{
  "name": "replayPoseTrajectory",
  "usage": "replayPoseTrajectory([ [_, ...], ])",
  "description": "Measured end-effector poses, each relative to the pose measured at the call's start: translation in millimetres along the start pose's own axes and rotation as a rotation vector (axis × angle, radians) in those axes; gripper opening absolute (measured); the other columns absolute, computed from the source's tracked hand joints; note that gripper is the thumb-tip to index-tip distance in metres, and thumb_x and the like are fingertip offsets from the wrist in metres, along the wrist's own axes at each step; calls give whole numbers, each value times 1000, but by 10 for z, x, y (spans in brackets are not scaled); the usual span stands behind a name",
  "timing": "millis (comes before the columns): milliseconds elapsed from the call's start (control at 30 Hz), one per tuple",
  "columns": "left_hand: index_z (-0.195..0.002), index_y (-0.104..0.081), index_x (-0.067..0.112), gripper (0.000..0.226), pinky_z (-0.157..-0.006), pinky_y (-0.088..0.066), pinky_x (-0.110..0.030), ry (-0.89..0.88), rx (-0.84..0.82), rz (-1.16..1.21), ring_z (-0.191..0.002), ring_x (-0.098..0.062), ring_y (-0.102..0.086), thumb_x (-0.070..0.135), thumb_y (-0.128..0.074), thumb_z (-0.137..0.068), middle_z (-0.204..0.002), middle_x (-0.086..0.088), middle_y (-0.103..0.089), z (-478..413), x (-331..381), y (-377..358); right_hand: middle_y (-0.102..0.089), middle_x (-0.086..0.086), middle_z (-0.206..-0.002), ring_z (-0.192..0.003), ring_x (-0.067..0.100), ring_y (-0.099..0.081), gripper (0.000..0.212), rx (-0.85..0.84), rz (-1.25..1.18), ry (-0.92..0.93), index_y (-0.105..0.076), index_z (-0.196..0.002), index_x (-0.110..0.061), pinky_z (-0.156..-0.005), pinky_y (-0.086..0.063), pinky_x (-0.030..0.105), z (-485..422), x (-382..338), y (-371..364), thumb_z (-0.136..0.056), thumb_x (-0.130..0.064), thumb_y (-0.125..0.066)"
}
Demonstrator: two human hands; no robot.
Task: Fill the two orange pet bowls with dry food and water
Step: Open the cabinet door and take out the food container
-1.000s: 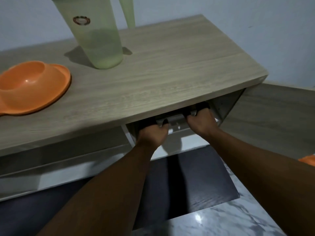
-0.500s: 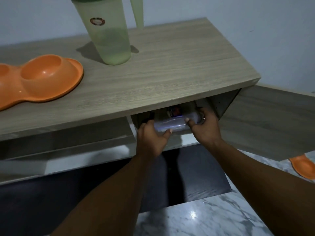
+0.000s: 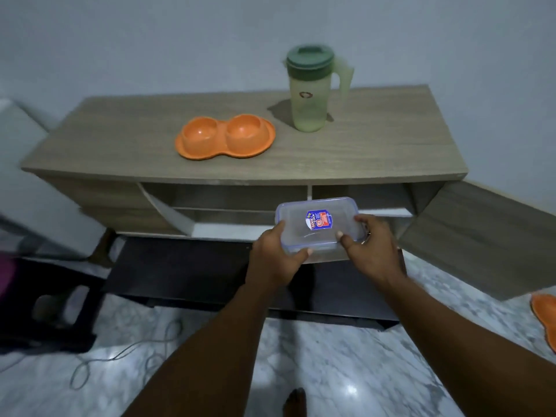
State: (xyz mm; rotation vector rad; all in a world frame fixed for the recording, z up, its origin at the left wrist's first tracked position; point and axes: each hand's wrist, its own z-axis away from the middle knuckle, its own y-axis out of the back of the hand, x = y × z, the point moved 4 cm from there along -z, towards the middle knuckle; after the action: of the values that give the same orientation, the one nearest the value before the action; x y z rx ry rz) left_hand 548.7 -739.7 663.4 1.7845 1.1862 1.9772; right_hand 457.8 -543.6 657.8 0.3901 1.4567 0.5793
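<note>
- A loose cable (image 3: 120,353) is lying on the floor at the left. I am judging that a sideways step could catch it and jolt the load.
- My left hand (image 3: 272,260) is gripping the near left corner of the clear lidded container (image 3: 316,224), thumb on the lid and fingers curling underneath. A corner hold like this could let the box tip or slide.
- My right hand (image 3: 373,251) is clamping the container's right end, thumb lying over the lid. I cannot tell what the box is holding, nor whether its latches are closed. A popped lid could spill the contents onto the floor.
- The cabinet door (image 3: 481,236) is standing open near my right forearm, and an elbow could knock it on the way up.
- The orange pet bowls (image 3: 225,136) are sitting on the cabinet top (image 3: 391,145), above and left of both hands and well apart from them. Both are looking empty.
- The pitcher (image 3: 308,94) is standing just right of the bowls, lid on, directly beyond the container and well apart from it.
</note>
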Motion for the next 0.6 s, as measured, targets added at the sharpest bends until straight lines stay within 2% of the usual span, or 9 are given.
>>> replayPoseTrajectory([
  [100, -142, -55, 10, 91, -96, -52, -42, 89, 12, -48, -108, -32, -66, 55, -83, -69, -115, -14, -71, 50, 18, 638, -57, 11, -129, -118, 27, -57, 54, -38, -2, 70, -60, -133, -16, -94, -44, 33, 194, -583, -70, -86, -33, -79],
  [200, -145, -52, 15, 95, -104, -48, -39, 150, 53, -34, -123, -26, -60, 57, -85, -67, -131, -8, -67, 2, 10, 1332, -57, 12, -130, -120, 25, -56, 54, -83, -28, 148, -60, -134, -15, -88, -35, 24, 282, -1222, -234, -87, -33, -79],
  [267, -146, -51, 17, 100, -106, -47, -40, 166, 89, -32, -128, -24, -57, 63, -83, -62, -136, -6, -64, -70, -26, 1760, -57, 11, -129, -120, 25, -57, 53, -104, -42, 190, -60, -133, -15, -89, -38, 26, 281, -1634, -371, -86, -34, -78],
  [367, -146, -51, 17, 104, -103, -50, -42, 196, 137, 5, -123, -22, -61, 63, -83, -59, -134, -6, -65, -230, -141, 2306, -58, 12, -126, -116, 27, -59, 54, -133, -29, 257, -60, -134, -15, -88, -40, 27, 206, -2208, -630, -86, -34, -78],
  [500, -145, -53, 19, 96, -104, -49, -37, 218, 212, 10, -124, -19, -60, 54, -88, -63, -135, -3, -64, -549, -391, 2943, -59, 13, -128, -116, 29, -58, 55, -152, -3, 316, -60, -135, -15, -90, -43, 34, 15, -2915, -1077, -86, -34, -78],
  [600, -143, -55, 18, 95, -106, -48, -39, 219, 218, 10, -125, -20, -59, 56, -86, -62, -138, -3, -62, -851, -657, 3346, -59, 12, -131, -117, 27, -58, 53, -153, -16, 325, -59, -134, -15, -90, -41, 32, -139, -3329, -1456, -87, -31, -76],
])
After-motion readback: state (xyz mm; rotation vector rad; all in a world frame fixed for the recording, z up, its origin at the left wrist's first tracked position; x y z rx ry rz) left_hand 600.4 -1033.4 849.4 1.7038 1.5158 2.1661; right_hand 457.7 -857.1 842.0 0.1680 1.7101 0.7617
